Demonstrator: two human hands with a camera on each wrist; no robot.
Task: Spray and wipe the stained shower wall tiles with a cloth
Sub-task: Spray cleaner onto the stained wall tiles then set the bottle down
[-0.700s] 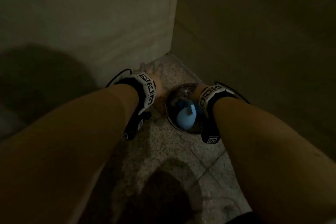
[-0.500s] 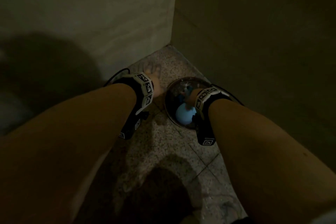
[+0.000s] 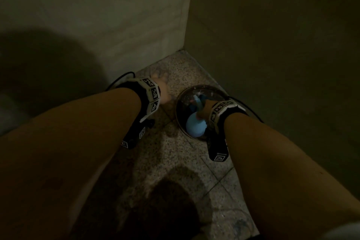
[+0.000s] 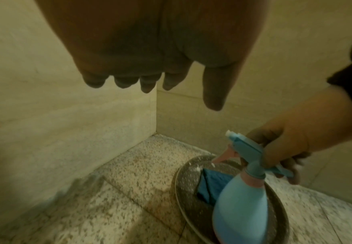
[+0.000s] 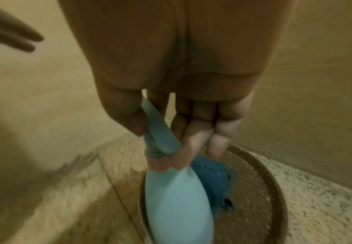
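A light blue spray bottle (image 3: pixel 194 126) (image 4: pixel 239 209) (image 5: pixel 177 201) with a teal head and pink trigger stands in a round metal basin (image 3: pixel 182 99) (image 4: pixel 187 181) (image 5: pixel 269 181) on the floor by the wall corner. My right hand (image 3: pixel 203 109) (image 4: pixel 283 145) (image 5: pixel 171 132) grips the bottle's neck and spray head. A dark blue cloth (image 4: pixel 210 184) (image 5: pixel 214 178) lies folded in the basin behind the bottle. My left hand (image 3: pixel 161 87) (image 4: pixel 150 82) hovers left of the basin with straight fingers, holding nothing.
Beige wall tiles (image 3: pixel 116 15) (image 4: pixel 66 115) meet in a corner just beyond the basin. The speckled granite floor (image 3: pixel 175 161) (image 4: pixel 118 189) shows a wet dark patch near the left wall. The scene is dim, with my shadow across the floor.
My right hand has come down into the basin and closed on the spray bottle's neck. The left hand stays in much the same place beside the basin.
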